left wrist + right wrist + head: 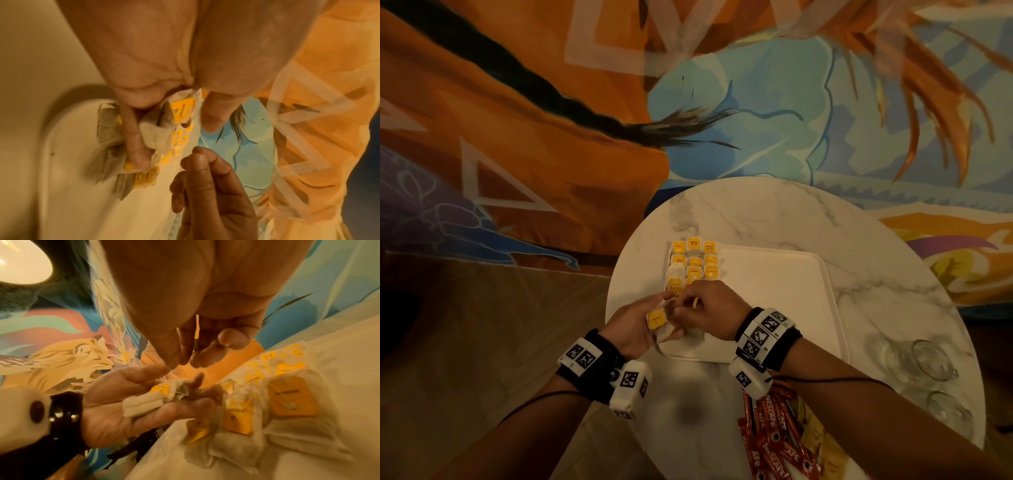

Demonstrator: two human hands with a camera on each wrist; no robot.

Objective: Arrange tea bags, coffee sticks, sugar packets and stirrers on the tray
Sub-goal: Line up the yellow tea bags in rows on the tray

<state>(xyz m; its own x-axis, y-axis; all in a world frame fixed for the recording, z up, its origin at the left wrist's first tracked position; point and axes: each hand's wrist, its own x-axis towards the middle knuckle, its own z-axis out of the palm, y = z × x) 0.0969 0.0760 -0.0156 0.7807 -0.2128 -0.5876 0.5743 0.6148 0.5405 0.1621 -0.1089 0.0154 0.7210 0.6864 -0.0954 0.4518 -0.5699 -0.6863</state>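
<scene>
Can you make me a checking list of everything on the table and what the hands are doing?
Surface: round marble table, white tray on it.
Job's things: tea bags in rows along the tray's left side; red coffee sticks heaped on the table's near edge; sugar packets and stirrers not clearly seen.
Clutter: two clear glasses at the table's right.
Grips: left hand holds a few tea bags; right hand pinches something thin, probably a tea bag string.
Cables: thin black cable from each wrist band.
Surroundings: colourful painted wall, wood floor.
</scene>
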